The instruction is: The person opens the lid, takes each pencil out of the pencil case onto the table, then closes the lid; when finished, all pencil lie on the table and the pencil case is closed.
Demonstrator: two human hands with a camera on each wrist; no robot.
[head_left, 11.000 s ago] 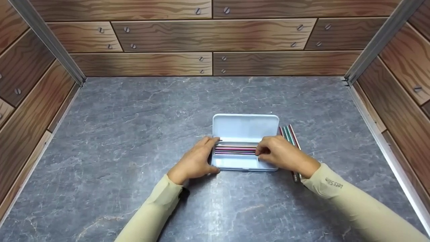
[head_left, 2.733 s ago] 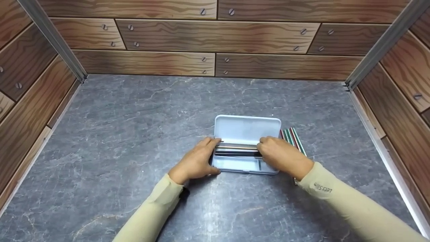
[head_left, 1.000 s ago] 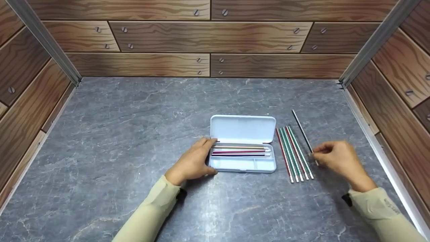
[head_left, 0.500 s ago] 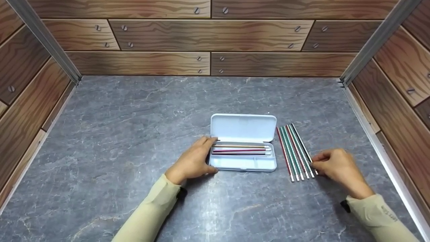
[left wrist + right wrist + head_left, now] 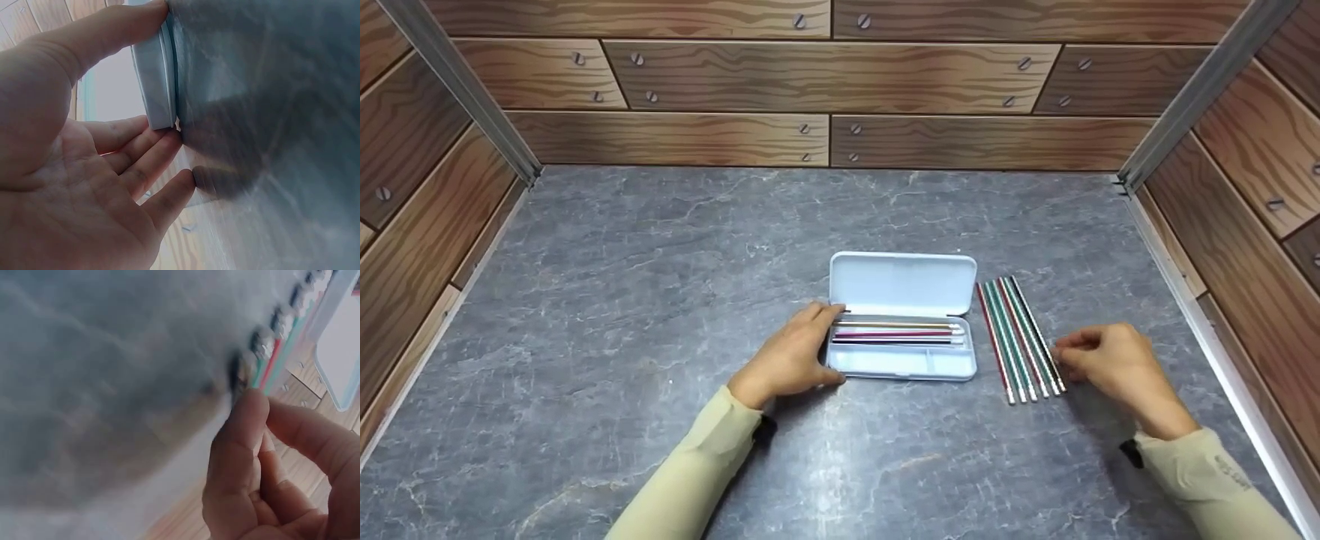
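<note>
In the head view, an open pale-blue pencil case [image 5: 904, 285] holds several pencils [image 5: 896, 334] in its rear compartment. My left hand [image 5: 786, 356] holds its left end, thumb at the front corner and fingers at the back corner by the hinge. The left wrist view shows the thumb and fingertips against the case's side [image 5: 153, 84]. Right of the case, several striped pencils [image 5: 1012, 341] lie side by side, eraser ends towards me. My right hand [image 5: 1114, 367] pinches the rightmost black pencil [image 5: 1031, 315] low on its shaft. In the right wrist view, fingertips partly hide this pencil.
The grey marbled tabletop [image 5: 660, 262] stretches around the case. Wood-patterned walls [image 5: 720, 75] with metal corner strips [image 5: 1192, 97] enclose the back and both sides. The case's front tray [image 5: 877, 364] has a small divider.
The black pencil was pulled from the case about two seconds ago. My right hand has brought it left and towards me into the row's right end. The left hand stays on the case.
</note>
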